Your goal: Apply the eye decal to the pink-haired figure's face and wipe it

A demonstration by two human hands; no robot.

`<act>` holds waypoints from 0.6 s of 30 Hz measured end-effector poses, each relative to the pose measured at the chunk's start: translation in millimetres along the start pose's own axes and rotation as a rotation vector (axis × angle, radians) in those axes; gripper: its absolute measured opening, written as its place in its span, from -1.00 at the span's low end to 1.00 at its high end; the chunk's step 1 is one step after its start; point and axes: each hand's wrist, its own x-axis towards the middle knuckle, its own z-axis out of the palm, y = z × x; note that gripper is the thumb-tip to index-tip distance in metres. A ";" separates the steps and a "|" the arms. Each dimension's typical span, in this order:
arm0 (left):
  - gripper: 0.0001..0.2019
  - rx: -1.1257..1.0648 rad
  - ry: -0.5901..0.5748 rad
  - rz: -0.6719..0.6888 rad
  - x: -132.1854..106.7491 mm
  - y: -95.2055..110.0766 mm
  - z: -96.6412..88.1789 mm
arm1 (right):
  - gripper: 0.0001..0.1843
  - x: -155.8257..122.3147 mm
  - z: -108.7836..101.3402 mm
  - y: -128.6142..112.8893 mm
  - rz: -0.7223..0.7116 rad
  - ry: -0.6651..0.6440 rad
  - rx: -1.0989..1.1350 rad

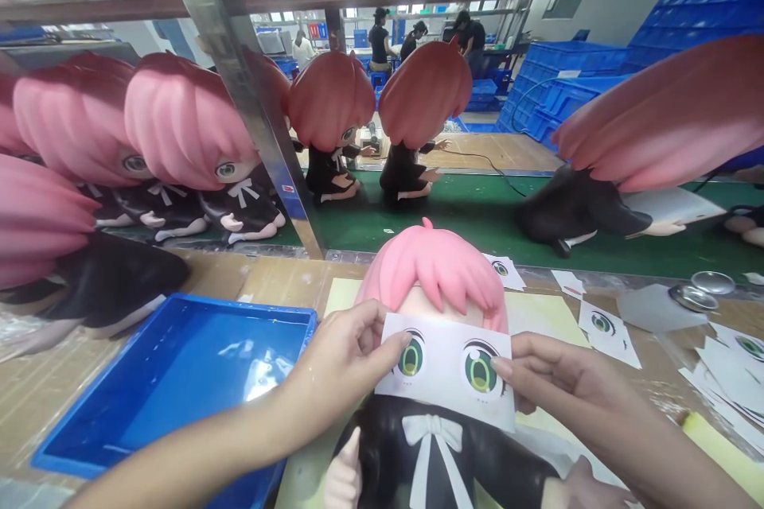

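A white decal sheet (445, 382) printed with two green eyes spans the lower face of a pink-haired figurine (438, 262) in a black dress with a white bow. My left hand (352, 350) pinches the sheet's left end between thumb and fingers. At the opposite end, my right hand (549, 374) grips the sheet the same way, thumb on its front. The figurine's own eyes and mouth are hidden behind the sheet. Whether the sheet touches the face, I cannot tell.
A blue tray (173, 382) with liquid lies left. Cut eye decals (609, 330) and small metal dishes (695, 294) sit right. Several more figurines (179, 127) stand left and along a green conveyor (477, 207) behind a metal post (263, 111). People work in the background.
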 end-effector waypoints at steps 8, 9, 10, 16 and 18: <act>-0.78 0.170 0.078 0.121 -2.7 0.8 -1.1 | -0.39 6.6 -5.6 8.4 -0.060 0.043 -0.060; -0.78 0.185 0.102 0.140 -2.9 0.2 -0.4 | -0.40 7.4 -5.8 9.5 -0.065 0.043 -0.053; -0.77 0.200 0.122 0.151 -2.8 -0.1 0.5 | -0.41 8.4 -5.9 11.0 -0.074 0.043 -0.046; -0.76 0.290 0.184 0.161 1.5 4.5 4.5 | -0.48 20.0 -8.1 29.6 -0.253 0.019 0.016; -0.77 0.280 0.178 0.167 2.9 7.1 5.0 | -0.51 23.4 -9.4 32.4 -0.336 0.035 0.003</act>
